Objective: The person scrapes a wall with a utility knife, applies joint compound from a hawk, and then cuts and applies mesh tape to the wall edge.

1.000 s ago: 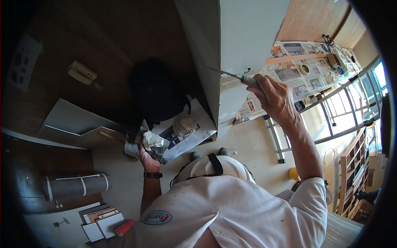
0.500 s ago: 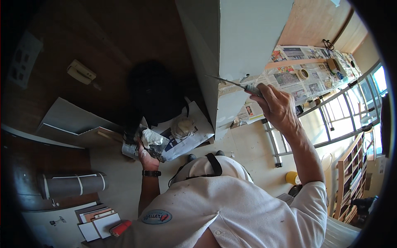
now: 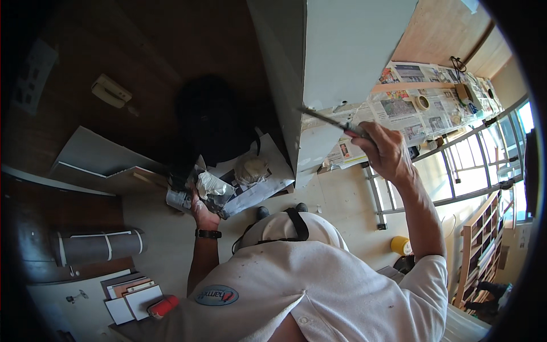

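Shirt [image 3: 342,285]: one oval blue badge [image 3: 217,295], lettered, partly in red. Newspapers [image 3: 436,122]: columns of print with pictures, too small for us to read. Wall sheet [image 3: 34,77]: dark printed blocks; we make out no words.

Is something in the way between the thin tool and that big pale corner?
No, nothing visible: the right hand holds the thin tool, its tip overlapping the pale corner in this view. Whether they touch is unclear.

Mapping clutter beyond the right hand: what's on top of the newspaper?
A pale roll and a brownish box are visible. The surface beneath the newspaper is covered, so it can't be seen.
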Motion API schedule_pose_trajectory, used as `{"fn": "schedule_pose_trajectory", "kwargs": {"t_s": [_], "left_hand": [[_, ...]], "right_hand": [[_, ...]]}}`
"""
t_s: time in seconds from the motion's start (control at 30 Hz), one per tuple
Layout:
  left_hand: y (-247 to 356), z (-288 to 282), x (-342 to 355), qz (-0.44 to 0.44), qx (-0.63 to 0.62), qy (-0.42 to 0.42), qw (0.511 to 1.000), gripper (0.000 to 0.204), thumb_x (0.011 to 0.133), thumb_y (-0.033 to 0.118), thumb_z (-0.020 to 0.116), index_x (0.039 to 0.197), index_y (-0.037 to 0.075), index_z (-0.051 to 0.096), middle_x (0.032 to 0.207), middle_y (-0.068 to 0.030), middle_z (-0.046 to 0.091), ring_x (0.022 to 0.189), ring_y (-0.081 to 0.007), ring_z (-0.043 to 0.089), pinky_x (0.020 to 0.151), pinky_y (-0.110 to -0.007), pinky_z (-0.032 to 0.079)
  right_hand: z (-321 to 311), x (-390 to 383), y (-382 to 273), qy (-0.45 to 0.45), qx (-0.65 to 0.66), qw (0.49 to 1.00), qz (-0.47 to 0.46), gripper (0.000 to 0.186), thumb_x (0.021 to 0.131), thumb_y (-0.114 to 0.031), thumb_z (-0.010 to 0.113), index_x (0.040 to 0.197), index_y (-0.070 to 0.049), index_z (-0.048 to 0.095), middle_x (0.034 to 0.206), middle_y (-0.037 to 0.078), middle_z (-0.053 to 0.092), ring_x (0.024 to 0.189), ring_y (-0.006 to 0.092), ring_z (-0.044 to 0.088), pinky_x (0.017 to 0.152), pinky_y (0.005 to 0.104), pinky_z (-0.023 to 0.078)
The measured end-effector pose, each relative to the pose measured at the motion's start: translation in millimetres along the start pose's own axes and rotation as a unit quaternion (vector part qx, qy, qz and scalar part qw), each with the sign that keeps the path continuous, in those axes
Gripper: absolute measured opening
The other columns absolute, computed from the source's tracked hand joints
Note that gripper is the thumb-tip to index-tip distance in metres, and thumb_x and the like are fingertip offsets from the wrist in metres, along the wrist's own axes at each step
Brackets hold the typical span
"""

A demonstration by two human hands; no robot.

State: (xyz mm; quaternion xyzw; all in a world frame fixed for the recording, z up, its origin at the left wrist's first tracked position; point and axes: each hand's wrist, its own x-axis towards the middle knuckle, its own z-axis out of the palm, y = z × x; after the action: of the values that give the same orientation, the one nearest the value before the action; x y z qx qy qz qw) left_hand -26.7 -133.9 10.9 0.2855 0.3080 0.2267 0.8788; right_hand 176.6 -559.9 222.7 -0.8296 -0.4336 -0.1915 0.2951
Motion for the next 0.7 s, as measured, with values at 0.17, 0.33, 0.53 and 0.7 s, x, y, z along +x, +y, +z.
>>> {"fn": "schedule_pose_trajectory", "kwargs": {"t_s": [0.17,0.33,0.53,0.7], "left_hand": [[-0.6,-2.9,2.8,0.016,0.015,-0.001,1.0,0.051,0.102,0.046,0.053,0.139,0.01,0.054,0.136,-0.0048,0.059,0.123,-0.024,0.058,0.106,-0.043,0.046],[-3.2,-3.9,4.0,0.017,-0.008,-0.005,1.0,0.05,0.102,0.046,0.054,0.137,0.01,0.056,0.134,-0.0048,0.06,0.122,-0.0238,0.058,0.104,-0.043,0.047],[-7.3,-6.8,7.2,-0.002,-0.003,0.028,1.0,0.05,0.101,0.048,0.054,0.134,0.011,0.058,0.131,-0.0047,0.063,0.119,-0.0235,0.06,0.102,-0.044,0.049],[2.8,38.0,-5.5,-0.023,0.028,0.06,0.998,0.05,0.102,0.05,0.051,0.131,0.01,0.061,0.127,-0.0059,0.065,0.115,-0.0245,0.062,0.099,-0.044,0.051]], "right_hand": [[7.8,21.1,-9.0,0.052,0.01,0.998,-0.018,0.026,0.091,-0.024,0.071,0.104,-0.003,0.061,0.078,0.012,0.064,0.061,0.0288,0.065,0.053,0.0388,0.05],[11.3,11.8,-11.0,0.052,0.062,0.997,0.017,0.027,0.088,-0.02,0.077,0.102,-0.002,0.062,0.076,0.012,0.062,0.061,0.0285,0.063,0.055,0.0379,0.049],[35.6,41.5,-71.3,0.21,0.18,0.957,0.091,0.022,0.077,-0.01,0.084,0.088,-0.002,0.066,0.072,0.009,0.06,0.061,0.0205,0.057,0.055,0.0331,0.045],[67.6,54.2,-91.4,0.32,0.098,0.935,0.119,0.018,0.078,-0.01,0.083,0.083,-0.003,0.067,0.071,0.01,0.061,0.06,0.026,0.06,0.056,0.0347,0.047]]}}
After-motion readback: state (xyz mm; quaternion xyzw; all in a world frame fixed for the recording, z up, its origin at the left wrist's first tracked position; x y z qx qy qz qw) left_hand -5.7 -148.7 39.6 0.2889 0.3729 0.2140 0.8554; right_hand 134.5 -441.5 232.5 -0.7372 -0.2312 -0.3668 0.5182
